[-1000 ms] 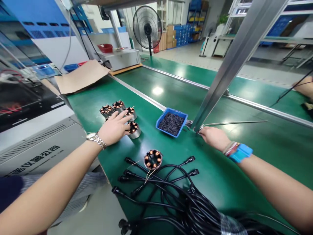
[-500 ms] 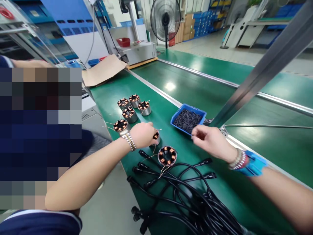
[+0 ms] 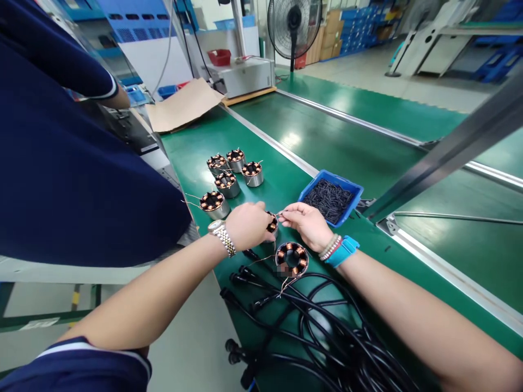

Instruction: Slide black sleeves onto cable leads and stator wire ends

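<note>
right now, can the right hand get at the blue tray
Probably yes: the blue tray lies close beside the right hand, and nothing visible blocks the way, though that hand is beside a wound ring.

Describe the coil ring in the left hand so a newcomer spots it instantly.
On the green table, find the blue tray of black pieces, then look left and slightly nearer, past the right hand. The copper-wound coil ring is there, partly covered by the left hand. Unlike the other rings, it alone is gripped.
</note>
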Available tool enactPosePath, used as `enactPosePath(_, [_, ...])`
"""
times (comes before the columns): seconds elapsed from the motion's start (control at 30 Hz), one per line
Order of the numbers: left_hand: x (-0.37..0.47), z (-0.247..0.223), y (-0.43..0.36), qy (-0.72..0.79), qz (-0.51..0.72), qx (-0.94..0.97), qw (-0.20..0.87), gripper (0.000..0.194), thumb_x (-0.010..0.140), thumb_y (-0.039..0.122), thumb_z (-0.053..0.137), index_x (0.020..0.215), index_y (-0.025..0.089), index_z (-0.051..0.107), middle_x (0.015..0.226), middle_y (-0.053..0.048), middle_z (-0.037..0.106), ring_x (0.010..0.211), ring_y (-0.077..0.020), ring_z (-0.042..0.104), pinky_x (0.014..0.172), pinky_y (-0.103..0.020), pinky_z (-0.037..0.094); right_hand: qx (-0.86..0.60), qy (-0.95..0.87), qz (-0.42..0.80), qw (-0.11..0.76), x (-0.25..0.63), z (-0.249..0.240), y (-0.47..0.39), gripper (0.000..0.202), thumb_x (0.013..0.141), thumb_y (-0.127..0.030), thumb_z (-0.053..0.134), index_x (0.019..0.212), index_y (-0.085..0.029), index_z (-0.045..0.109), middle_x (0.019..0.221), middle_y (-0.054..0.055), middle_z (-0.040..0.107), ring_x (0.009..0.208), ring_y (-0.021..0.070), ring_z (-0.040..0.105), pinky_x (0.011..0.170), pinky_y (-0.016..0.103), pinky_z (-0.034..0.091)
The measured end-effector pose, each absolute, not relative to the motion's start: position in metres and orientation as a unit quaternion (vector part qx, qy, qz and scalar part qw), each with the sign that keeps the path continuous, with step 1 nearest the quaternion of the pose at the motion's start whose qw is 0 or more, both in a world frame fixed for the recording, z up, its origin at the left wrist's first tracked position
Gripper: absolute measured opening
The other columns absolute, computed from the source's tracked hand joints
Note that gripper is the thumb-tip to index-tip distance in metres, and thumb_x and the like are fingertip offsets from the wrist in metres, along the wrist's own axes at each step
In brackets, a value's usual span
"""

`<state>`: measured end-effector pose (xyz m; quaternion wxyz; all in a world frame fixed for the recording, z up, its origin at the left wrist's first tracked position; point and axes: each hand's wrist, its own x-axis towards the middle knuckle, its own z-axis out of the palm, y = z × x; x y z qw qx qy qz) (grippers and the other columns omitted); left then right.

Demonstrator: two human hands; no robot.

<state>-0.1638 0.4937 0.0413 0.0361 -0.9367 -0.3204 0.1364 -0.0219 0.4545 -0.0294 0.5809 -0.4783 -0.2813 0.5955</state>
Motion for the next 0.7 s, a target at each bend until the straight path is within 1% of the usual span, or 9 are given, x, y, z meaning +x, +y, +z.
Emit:
enactPosePath(0.13, [-0.1638,0.0415,0.4941,-0.320,0.135,-0.937,0.033,0.038,0.071,0.052,0.053,0.087,0.020,0.064,0.081,-0.006,0.054,0.071,-0.0188,0.054,0.060,-0.028,0.038,-0.471,-0.260,0.596,0.595,-0.0211,-0.0275,0.4543,0.015,0.059,-0.016,0.066,0.067,-0.012,0.054,0.064,0.002,0.063,0.058,0.0078,0.059,0.057,0.018,0.047])
enactPosePath(0.43, [-0.1634,0.0420,0.4946,-0.315,0.144,-0.938,0.032,0.036,0.072,0.051,0.053,0.088,0.020,0.063,0.082,-0.006,0.054,0.072,-0.0194,0.054,0.062,-0.028,0.039,-0.445,-0.243,0.644,0.573,-0.0177,-0.0292,0.4576,0.009,0.064,-0.012,0.061,0.069,-0.013,0.054,0.067,0.002,0.063,0.060,0.0065,0.059,0.060,0.017,0.048])
enactPosePath(0.6, [-0.1638,0.0417,0.4949,-0.314,0.145,-0.937,0.038,0.037,0.072,0.051,0.053,0.089,0.020,0.063,0.083,-0.007,0.054,0.073,-0.0197,0.055,0.061,-0.028,0.039,-0.441,-0.254,0.645,0.569,-0.0191,-0.0312,0.4558,0.012,0.062,-0.015,0.064,0.069,-0.014,0.054,0.069,0.002,0.063,0.063,0.0069,0.059,0.062,0.018,0.047])
enactPosePath(0.7, [-0.1638,0.0414,0.4953,-0.310,0.146,-0.939,0.042,0.038,0.072,0.052,0.052,0.090,0.020,0.063,0.083,-0.007,0.054,0.073,-0.0200,0.055,0.061,-0.028,0.039,-0.471,-0.302,0.618,0.552,-0.0209,-0.0348,0.4564,0.013,0.061,-0.019,0.065,0.069,-0.013,0.056,0.065,0.001,0.062,0.058,0.0064,0.056,0.057,0.018,0.045])
